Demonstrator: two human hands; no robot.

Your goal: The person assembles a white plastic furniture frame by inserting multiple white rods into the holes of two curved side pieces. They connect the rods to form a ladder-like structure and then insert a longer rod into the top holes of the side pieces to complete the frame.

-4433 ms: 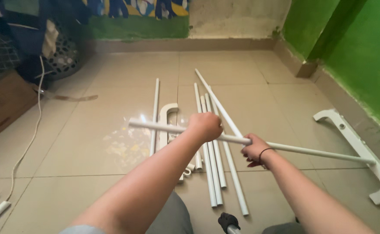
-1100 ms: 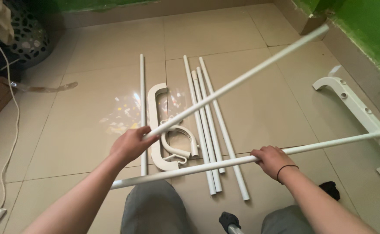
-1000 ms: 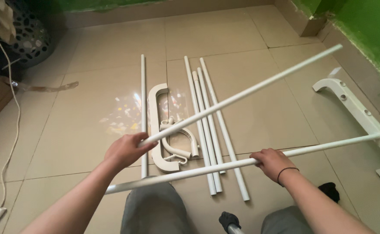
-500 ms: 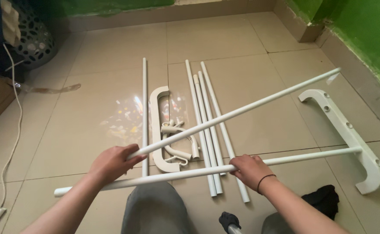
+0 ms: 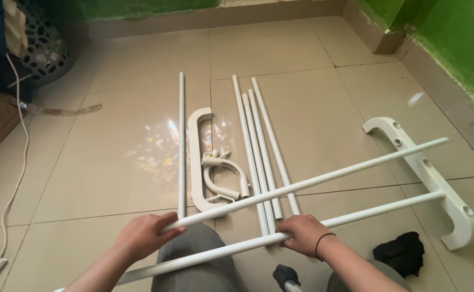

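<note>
My left hand grips the near end of a long white tube that slants up to the right, its far tip beside the white curved side bracket. My right hand grips a second white tube near its middle; its right end meets the bracket's lower part. Both tubes cross above my knees in grey trousers.
On the tiled floor lie three parallel white tubes, a single tube, another white bracket with curved fittings, a black cloth, a white cable, a patterned basket and a green wall on the right.
Both tubes have come down and to the right toward the side bracket. The tube in my left hand has dropped from a steep slant to a shallower one, its tip now near the bracket.
</note>
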